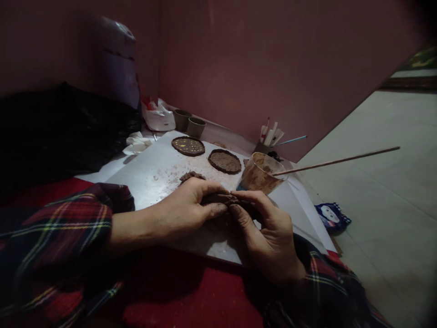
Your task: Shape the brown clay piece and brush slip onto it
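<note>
Between my two hands is a flat brown piece of clay (221,199), held a little above the white board (143,182). My left hand (186,205) pinches its left side, thumb below and fingers over the top. At its right edge, the thumb and forefinger of my right hand (268,228) press together on the clay. Dark smears mark both thumbs. Behind my left hand lies a rough lump of clay (191,176). Farther back on the board are a round brown disc with yellow specks (188,146) and a plain brown disc with a raised rim (224,161).
A clay-smeared clear cup (261,173) with a long stick (341,159) leaning out stands at right. Behind are a holder of brushes (271,135), two small pots (196,127) and a white plastic bag (159,116). A black bag (64,132) fills the left; a blue packet (332,216) lies on the floor.
</note>
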Action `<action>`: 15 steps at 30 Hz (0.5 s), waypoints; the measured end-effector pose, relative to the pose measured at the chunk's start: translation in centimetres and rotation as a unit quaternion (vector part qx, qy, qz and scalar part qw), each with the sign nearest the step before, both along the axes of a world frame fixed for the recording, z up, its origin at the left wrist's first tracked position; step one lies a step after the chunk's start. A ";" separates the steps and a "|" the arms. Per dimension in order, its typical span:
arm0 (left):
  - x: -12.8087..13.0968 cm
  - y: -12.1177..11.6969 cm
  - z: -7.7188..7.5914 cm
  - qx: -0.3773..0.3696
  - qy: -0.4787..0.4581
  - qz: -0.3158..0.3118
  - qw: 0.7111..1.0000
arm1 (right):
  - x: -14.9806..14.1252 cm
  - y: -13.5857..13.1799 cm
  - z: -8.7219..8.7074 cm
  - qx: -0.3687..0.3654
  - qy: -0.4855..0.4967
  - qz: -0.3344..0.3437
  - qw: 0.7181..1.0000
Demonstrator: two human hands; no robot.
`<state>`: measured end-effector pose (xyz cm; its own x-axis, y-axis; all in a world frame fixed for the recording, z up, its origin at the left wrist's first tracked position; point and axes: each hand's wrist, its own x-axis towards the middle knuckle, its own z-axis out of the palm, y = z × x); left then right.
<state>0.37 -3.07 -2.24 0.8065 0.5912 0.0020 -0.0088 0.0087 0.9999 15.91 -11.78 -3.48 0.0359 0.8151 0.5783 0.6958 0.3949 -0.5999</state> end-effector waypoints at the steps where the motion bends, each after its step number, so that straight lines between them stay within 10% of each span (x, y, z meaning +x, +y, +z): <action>1: 0.0 0.0 0.0 -0.001 -0.001 0.000 1.000 | 0.0 0.0 0.0 0.000 -0.001 0.000 1.000; 15: 0.0 0.0 0.1 0.023 0.008 0.004 1.000 | 0.0 0.2 -0.1 0.003 0.000 0.000 1.000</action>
